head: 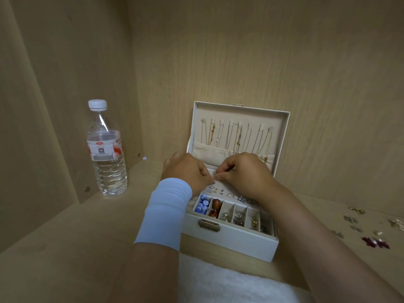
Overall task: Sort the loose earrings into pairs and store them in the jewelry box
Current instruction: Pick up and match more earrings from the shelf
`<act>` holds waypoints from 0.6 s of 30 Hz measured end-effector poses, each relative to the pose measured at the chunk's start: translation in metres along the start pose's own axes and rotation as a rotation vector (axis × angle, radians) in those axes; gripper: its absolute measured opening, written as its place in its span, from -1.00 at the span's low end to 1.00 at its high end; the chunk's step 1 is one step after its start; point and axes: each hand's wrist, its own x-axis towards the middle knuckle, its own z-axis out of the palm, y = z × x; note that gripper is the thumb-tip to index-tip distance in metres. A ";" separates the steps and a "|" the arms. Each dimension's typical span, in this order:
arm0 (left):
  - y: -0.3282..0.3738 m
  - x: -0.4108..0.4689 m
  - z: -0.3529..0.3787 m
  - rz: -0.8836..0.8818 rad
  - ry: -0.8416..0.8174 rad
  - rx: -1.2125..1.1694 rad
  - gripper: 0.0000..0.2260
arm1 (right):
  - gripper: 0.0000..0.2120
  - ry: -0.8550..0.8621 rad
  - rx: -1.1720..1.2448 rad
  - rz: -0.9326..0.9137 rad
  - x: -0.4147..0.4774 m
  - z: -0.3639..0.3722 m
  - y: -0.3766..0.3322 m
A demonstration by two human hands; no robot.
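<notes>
An open white jewelry box (238, 243) stands on the wooden shelf, its lid up with several necklaces hanging inside. My left hand (185, 171) and my right hand (244, 173) meet over the box's back tray, fingertips pinching a tiny silver earring (215, 176) between them. Below them small studs (220, 191) lie on the padded tray. The front compartments hold blue bead earrings (202, 205), amber ones (215, 207) and silver and gold pieces. Loose earrings (369, 228) lie on the shelf to the right, among them a dark red pair (376, 242).
A clear water bottle (107, 149) with a white cap stands at the left, near the shelf's corner. Wooden walls close in behind and on the left. A white fluffy cloth (229, 283) lies in front of the box.
</notes>
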 end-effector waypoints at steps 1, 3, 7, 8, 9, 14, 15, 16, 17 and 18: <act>-0.001 0.001 0.000 -0.005 0.003 0.002 -0.84 | -0.95 -0.006 -0.013 -0.011 0.001 0.001 -0.001; -0.002 0.002 0.001 -0.008 -0.003 -0.001 -0.83 | -0.95 -0.024 -0.031 -0.024 0.001 0.002 -0.003; -0.003 0.003 0.002 -0.017 -0.031 -0.003 -0.82 | -0.95 -0.012 -0.074 -0.053 0.001 0.003 -0.005; -0.003 0.003 0.002 -0.016 -0.031 -0.008 -0.83 | -0.96 -0.005 -0.079 -0.058 0.001 0.004 -0.005; -0.004 0.004 0.002 -0.018 -0.034 -0.019 -0.84 | -0.96 -0.002 -0.080 -0.060 0.001 0.005 -0.005; -0.008 0.006 0.003 -0.040 -0.098 -0.088 -0.87 | -0.96 0.015 -0.081 -0.074 0.002 0.006 -0.003; -0.009 0.007 0.004 -0.043 -0.102 -0.097 -0.86 | -0.96 0.011 -0.074 -0.072 0.002 0.005 -0.003; -0.009 0.008 0.005 -0.047 -0.104 -0.105 -0.87 | -0.96 0.006 -0.064 -0.071 0.002 0.005 -0.002; -0.010 0.008 0.006 -0.050 -0.106 -0.114 -0.88 | -0.96 0.001 -0.054 -0.070 0.002 0.004 -0.001; -0.010 0.008 0.006 -0.050 -0.105 -0.126 -0.87 | -0.96 -0.004 -0.045 -0.072 0.002 0.003 0.000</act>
